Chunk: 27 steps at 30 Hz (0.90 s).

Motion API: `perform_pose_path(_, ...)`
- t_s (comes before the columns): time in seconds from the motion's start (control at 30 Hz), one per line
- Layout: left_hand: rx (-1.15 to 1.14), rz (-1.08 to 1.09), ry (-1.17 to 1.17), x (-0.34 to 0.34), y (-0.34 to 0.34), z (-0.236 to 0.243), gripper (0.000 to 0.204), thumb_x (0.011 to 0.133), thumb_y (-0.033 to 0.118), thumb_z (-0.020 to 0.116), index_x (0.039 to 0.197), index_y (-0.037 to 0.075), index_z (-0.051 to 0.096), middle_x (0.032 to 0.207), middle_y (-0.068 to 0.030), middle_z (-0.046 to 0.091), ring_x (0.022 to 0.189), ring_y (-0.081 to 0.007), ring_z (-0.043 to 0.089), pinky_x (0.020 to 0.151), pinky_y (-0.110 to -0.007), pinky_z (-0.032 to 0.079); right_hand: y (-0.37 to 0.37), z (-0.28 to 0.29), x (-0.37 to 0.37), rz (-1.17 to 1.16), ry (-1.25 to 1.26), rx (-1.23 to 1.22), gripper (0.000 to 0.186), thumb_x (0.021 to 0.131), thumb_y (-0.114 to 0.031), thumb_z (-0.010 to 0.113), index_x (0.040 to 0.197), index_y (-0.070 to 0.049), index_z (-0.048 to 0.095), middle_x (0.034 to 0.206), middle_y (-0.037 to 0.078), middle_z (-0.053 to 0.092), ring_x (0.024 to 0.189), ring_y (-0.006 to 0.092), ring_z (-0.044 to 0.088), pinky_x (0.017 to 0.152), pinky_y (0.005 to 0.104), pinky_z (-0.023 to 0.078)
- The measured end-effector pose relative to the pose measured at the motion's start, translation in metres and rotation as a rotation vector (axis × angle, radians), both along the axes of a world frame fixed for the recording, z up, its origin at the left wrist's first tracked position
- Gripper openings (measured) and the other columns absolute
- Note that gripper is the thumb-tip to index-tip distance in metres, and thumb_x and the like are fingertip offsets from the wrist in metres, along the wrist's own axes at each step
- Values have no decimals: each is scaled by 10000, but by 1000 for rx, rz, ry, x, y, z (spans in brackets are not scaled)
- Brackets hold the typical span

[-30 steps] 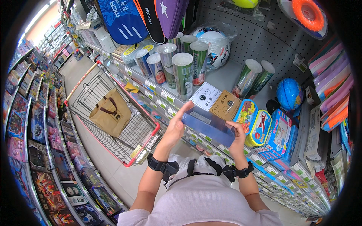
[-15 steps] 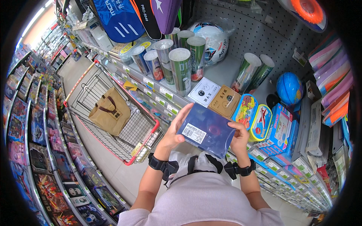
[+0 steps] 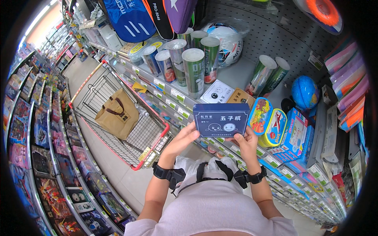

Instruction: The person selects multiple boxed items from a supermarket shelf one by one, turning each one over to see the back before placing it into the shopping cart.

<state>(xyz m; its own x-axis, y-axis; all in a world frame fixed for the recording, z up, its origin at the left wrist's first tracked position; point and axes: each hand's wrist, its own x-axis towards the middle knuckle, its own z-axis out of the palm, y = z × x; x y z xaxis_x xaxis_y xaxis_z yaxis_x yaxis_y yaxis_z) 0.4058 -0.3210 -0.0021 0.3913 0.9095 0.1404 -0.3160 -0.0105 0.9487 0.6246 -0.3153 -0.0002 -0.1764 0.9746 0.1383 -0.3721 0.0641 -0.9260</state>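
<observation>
A dark blue box (image 3: 220,116) with pale lettering and two smiley round faces is held up between my two hands, its printed front facing me. My left hand (image 3: 183,139) grips its left end, and my right hand (image 3: 246,141) grips its lower right end. Just behind it on the shelf lie a white flat box (image 3: 216,92) and a brown one (image 3: 240,95). To their right stand two colourful lidded tubs (image 3: 271,124) in blue and yellow.
A shopping cart (image 3: 155,147) with a tan bag (image 3: 116,112) stands at my left. Clear tubes (image 3: 193,74), a wrapped ball (image 3: 228,49), racket bags (image 3: 138,19) and a globe (image 3: 305,92) fill the right-hand shelf. Another shelf of toy boxes (image 3: 51,188) lines the aisle's left.
The blue box has been turned over in my hands: a plain side, then a barcode label, showed earlier, and the printed front shows now. It is also held a little higher than half a second ago.
</observation>
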Motion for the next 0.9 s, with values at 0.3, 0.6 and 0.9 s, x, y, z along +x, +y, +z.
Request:
perform_pose_path(0.3,-294,277,236,0,-10,8,412,866,325,406,1093,-13,469,1055,-72,515,965,-148,468,845,-250,350,5,-6,-12,79,-58,-48,246,744,-57,590,917,50,452,807,132,591,666,185,603,621,271,487)
perform_pose_path(0.6,-767,101,-742,-7,-24,-28,375,858,343,387,1004,11,478,812,-56,528,684,-139,488,620,-260,399,11,10,-37,574,-185,100,375,691,44,601,1040,63,465,886,142,570,840,193,575,742,287,460)
perform_pose_path(0.9,-806,-148,-1290,-32,-39,-47,285,818,257,433,911,-10,470,661,-1,384,552,-86,359,553,-208,320,26,-9,-82,554,-275,-88,171,817,-73,493,950,33,508,832,102,584,773,142,571,700,240,441)
